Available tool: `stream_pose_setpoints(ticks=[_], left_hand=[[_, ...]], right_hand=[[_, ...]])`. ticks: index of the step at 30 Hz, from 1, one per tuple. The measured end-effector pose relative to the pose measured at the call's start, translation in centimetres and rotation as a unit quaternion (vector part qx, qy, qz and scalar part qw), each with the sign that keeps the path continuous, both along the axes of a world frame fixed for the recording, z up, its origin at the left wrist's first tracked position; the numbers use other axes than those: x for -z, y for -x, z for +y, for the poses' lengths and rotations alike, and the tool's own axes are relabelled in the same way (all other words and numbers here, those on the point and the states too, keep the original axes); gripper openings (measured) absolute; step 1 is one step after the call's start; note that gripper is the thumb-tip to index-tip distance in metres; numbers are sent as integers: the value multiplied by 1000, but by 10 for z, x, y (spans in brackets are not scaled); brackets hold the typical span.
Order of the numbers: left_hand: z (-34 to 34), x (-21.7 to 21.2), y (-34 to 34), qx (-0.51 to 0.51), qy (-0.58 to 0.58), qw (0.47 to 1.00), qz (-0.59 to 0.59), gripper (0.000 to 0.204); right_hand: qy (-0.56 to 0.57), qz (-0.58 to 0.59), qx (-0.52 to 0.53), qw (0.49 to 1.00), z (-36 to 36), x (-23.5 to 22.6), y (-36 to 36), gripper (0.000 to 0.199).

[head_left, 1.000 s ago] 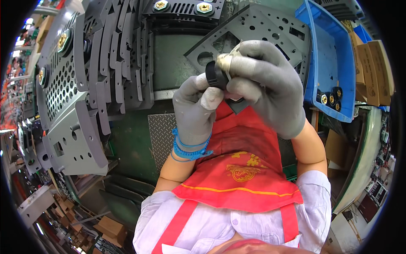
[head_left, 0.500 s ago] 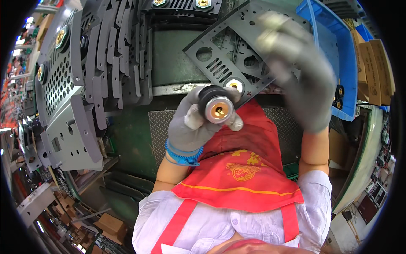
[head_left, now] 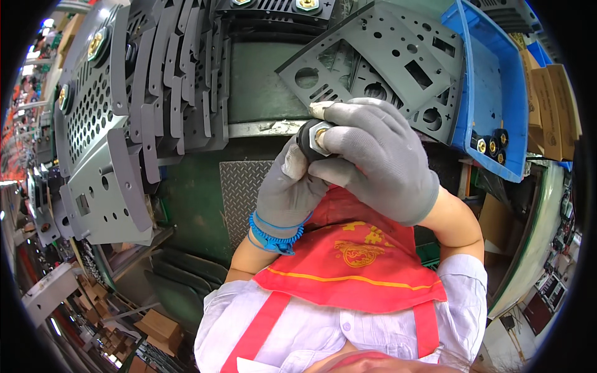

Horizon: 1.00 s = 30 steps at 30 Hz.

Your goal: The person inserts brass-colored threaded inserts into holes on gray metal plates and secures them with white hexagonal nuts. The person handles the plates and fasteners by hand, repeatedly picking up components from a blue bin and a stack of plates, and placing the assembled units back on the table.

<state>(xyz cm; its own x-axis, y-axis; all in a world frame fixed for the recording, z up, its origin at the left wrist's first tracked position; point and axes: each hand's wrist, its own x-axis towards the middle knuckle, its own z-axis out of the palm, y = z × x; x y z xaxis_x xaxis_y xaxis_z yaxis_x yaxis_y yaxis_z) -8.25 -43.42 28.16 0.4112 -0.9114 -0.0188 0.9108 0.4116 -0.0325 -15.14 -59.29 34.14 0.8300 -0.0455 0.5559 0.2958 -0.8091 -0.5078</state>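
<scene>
Over my lap, both gloved hands meet at a black round connector (head_left: 304, 140) with a silver hex nut (head_left: 321, 137) and brass centre on its face. My left hand (head_left: 287, 184), in a grey glove with a blue coiled band at the wrist, is closed round the connector from the left and below. From the right, my right hand (head_left: 384, 163) has its fingers and thumb closed at the nut. What its fingertips pinch is partly hidden. Behind the hands lie dark grey perforated metal panels (head_left: 398, 62), overlapping at angles on the bench, the nearest partly covered by my right hand.
Several upright grey metal panels (head_left: 149, 93) stand in a row at the left. A blue plastic bin (head_left: 519, 118) at the right holds several black connectors (head_left: 492, 147) in its near end. Cardboard boxes (head_left: 550, 105) stand beyond it. A panel with fitted connectors (head_left: 277, 7) lies at the back.
My right hand has swung in from over the panels to the connector. The connector has turned in my left hand, so its hex nut side now faces right.
</scene>
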Motion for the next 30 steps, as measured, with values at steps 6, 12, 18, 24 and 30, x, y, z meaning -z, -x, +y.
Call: stream_pose_setpoints(ticks=[6, 12, 18, 24, 30], left_hand=[[27, 33, -3, -49, -156, 982, -92, 57], [32, 94, 14, 26, -189, 977, -93, 36], [11, 106, 18, 65, -167, 980, -85, 39], [-4, 83, 24, 71, -83, 993, -42, 52], [-12, 74, 15, 70, -70, 993, -63, 60]], right_hand=[[-8, -27, 110, 994, -7, 14, -12, 27], [128, 108, 122, 978, -47, 28, -11, 19], [110, 188, -60, 974, -79, 5, 10, 16], [61, 236, -112, 963, -89, 3, 18, 22], [33, 251, -118, 960, -91, 3, 19, 22]])
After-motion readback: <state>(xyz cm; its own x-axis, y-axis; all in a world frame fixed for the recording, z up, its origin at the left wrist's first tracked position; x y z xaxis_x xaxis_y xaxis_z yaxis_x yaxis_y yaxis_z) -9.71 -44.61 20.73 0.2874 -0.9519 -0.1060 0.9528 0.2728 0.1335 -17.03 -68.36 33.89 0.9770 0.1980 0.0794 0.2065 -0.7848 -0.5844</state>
